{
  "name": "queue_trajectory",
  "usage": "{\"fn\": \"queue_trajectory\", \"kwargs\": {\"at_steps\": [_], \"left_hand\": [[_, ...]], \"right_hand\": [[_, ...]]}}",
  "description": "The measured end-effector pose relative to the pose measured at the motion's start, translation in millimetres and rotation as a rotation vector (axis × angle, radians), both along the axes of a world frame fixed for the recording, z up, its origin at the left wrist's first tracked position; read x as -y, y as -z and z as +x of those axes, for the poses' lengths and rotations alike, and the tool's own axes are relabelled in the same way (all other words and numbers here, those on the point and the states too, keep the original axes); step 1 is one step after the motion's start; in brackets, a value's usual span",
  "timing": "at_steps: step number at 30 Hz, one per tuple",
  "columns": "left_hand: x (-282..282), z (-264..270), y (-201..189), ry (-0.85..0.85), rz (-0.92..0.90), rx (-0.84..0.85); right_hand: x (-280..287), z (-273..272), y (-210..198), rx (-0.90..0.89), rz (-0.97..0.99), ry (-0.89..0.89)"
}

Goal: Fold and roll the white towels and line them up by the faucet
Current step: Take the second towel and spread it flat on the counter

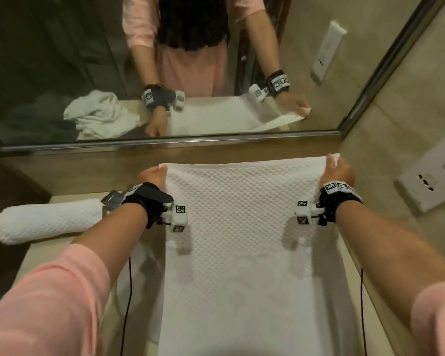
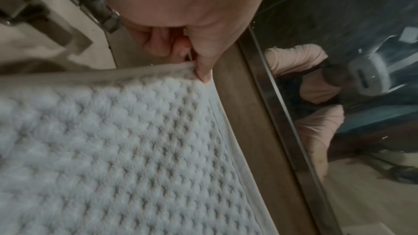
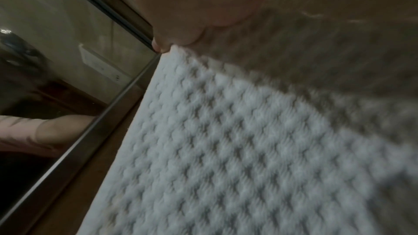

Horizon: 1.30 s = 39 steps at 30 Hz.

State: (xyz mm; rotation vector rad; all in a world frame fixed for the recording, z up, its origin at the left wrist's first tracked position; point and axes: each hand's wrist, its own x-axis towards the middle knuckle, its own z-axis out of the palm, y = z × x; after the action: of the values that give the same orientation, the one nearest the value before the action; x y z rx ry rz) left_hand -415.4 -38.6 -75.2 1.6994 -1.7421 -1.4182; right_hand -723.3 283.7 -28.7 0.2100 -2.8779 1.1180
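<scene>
A white waffle-weave towel (image 1: 239, 240) lies stretched flat on the counter, its far edge close to the mirror. My left hand (image 1: 152, 174) pinches its far left corner, thumb pressed on the hem (image 2: 203, 71). My right hand (image 1: 338, 170) pinches the far right corner (image 3: 172, 49), lifted slightly off the counter. A rolled white towel (image 1: 46, 222) rests on the counter at the left, just beyond my left wrist. The chrome faucet (image 2: 99, 1) shows only in the left wrist view, behind the hand.
The mirror (image 1: 165, 73) with its metal frame runs along the back and reflects a crumpled white towel (image 1: 98, 114). A tiled wall with a socket plate (image 1: 429, 183) closes the right side. The counter's front edge lies near my body.
</scene>
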Motion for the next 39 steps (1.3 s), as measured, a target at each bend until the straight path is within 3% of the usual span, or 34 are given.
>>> {"fn": "queue_trajectory", "kwargs": {"at_steps": [5,12,19,22,26,29,31,34,36,39], "left_hand": [[-2.2,-16.9,19.5,-0.033,0.020,0.006],[7.6,-25.4,73.9,-0.224,0.273,-0.153],[17.4,-33.6,109.9,-0.154,0.175,-0.006],[7.2,-36.7,107.3,-0.125,0.095,0.097],[-1.4,-46.3,110.2,-0.255,0.014,0.087],[-13.3,-50.9,102.7,-0.298,-0.081,0.169],[-21.8,-51.8,98.5,-0.256,-0.128,0.278],[-37.7,-55.2,95.1,-0.200,-0.228,0.201],[-47.1,-55.1,100.3,-0.048,-0.282,0.209],[-51.8,-48.3,112.1,0.224,-0.282,0.263]], "right_hand": [[9.8,-18.2,33.3,0.025,0.037,0.008],[16.7,-32.9,78.3,0.075,0.152,-0.038],[23.1,-39.4,98.4,0.161,0.149,0.004],[26.0,-40.5,104.2,0.179,0.135,0.021],[31.0,-43.2,113.1,0.251,0.047,0.015],[30.9,-55.3,131.9,0.312,-0.058,0.065],[30.7,-49.0,128.0,0.309,-0.107,0.121],[24.4,-33.9,124.4,0.370,-0.025,-0.020],[17.3,-25.2,127.6,0.429,0.001,-0.158],[4.2,-5.4,128.1,0.428,0.091,-0.210]]}}
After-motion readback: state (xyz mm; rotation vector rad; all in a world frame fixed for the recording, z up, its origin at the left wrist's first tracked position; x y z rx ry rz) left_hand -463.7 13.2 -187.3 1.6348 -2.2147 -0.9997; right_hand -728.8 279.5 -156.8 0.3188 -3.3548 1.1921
